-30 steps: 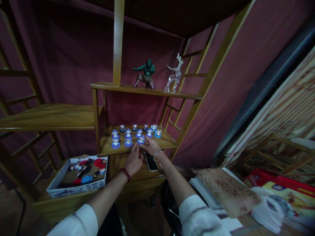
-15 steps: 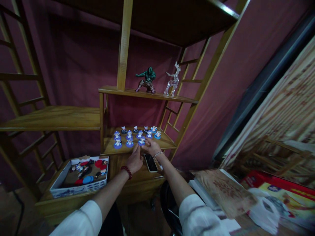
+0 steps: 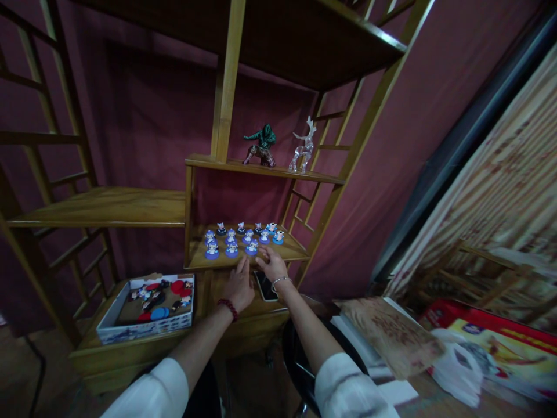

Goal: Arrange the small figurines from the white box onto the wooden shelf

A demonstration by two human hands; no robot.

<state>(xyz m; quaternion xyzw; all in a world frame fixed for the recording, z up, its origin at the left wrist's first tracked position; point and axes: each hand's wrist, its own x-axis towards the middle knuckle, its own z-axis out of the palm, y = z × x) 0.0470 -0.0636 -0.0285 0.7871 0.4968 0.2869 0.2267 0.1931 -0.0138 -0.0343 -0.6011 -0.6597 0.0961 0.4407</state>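
Observation:
Several small purple-and-white figurines on round purple bases stand in rows on the low wooden shelf [image 3: 287, 251]. The front right purple figurine [image 3: 252, 248] is the one nearest my hands. My right hand [image 3: 273, 265] is just to its right, fingers apart and holding nothing; whether a fingertip touches the base I cannot make out. Below the shelf's front edge, my left hand [image 3: 241, 288] has its fingers stretched out toward the same figurine, with nothing in it. Dark-based figurines [image 3: 241, 228] stand in the back row, and blue-based figurines [image 3: 278, 237] at the right end.
A phone [image 3: 266, 287] lies under my right hand. At lower left, an open cardboard box [image 3: 145, 332] holds red, blue and black figurines. A dark green crouching statue [image 3: 261, 145] and a clear deer ornament [image 3: 303, 148] stand on the shelf above. A black stool [image 3: 300, 360] is below.
My right hand has come away from the front right figurine and its fingers have spread. My left hand has drawn back slightly. The figurine stays in the front row.

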